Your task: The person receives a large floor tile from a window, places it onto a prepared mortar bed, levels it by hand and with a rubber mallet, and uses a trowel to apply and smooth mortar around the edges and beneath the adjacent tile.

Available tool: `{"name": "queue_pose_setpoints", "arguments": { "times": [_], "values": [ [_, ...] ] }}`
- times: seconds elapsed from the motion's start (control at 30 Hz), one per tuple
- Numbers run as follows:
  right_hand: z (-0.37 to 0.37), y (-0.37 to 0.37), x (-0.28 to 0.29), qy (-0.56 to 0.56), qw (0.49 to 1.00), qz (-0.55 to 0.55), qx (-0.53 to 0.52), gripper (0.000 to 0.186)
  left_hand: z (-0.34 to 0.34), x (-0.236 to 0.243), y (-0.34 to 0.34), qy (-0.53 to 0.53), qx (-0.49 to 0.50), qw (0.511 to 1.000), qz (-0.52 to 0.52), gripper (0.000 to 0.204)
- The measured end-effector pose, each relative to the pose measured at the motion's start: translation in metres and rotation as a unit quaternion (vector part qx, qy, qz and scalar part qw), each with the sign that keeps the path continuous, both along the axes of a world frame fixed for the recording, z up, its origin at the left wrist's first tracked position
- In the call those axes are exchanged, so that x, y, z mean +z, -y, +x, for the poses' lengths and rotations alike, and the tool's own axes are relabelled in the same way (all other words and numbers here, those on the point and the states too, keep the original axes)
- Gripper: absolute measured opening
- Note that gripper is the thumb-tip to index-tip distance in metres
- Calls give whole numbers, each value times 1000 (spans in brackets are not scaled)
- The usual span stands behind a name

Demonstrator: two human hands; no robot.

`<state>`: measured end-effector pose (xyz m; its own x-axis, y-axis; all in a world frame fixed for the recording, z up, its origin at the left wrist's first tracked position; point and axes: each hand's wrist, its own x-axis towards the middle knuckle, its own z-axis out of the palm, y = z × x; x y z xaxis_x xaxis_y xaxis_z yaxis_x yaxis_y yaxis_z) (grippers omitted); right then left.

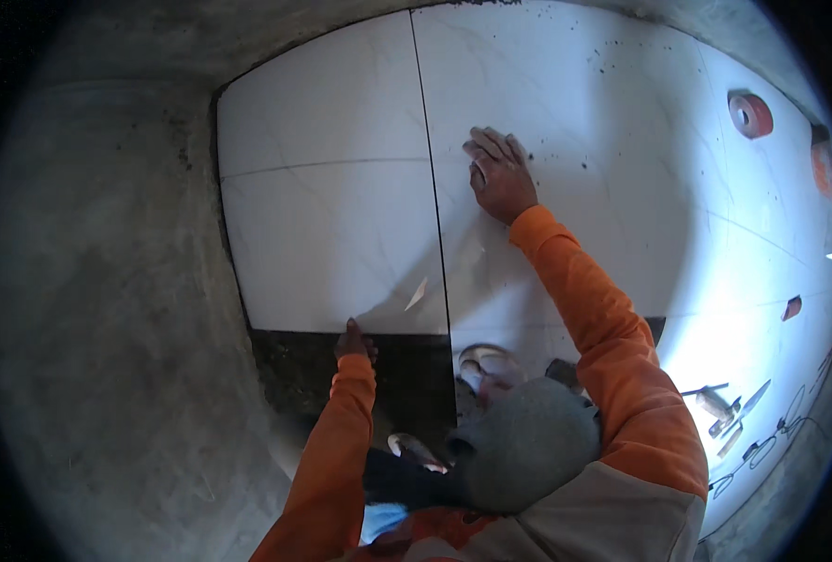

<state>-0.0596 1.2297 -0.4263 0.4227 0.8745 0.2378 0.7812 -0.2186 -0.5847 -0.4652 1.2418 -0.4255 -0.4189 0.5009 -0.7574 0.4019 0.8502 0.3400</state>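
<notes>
Large white floor tiles with faint grey veins spread ahead of me. At the near edge of the left tile (331, 253), my left hand (355, 343) has its thumb up against the edge and its fingers curled at the side. It seems to grip that edge; the fingertips are partly hidden. My right hand (500, 176) rests on the neighbouring tile (547, 112), just right of the dark joint, fingers stretched out and nothing held. A small pale triangular scrap (417, 294) lies on the left tile. Dark bare ground (402, 375) shows below its edge.
A rough grey wall (125, 309) borders the tiles on the left. At the right lie a red roll (751, 114), a small red piece (791, 308), a trowel (755, 398), other hand tools and a dark cable (767, 450). My sandalled foot (489, 363) is close to the bare ground.
</notes>
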Motion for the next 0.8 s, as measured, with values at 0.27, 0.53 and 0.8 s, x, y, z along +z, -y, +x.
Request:
{"name": "queue_pose_setpoints", "arguments": {
  "times": [0.27,0.53,0.8],
  "values": [
    [-165,79,-10,55,991,-118,11,65,10,14,34,33,-201,979,7,45],
    [-189,74,13,84,983,-165,-4,85,17,-17,13,-29,-146,988,-26,44],
    [-143,177,36,-184,971,8,-154,58,-103,25,-29,-206,-861,394,247,45]
  ]
}}
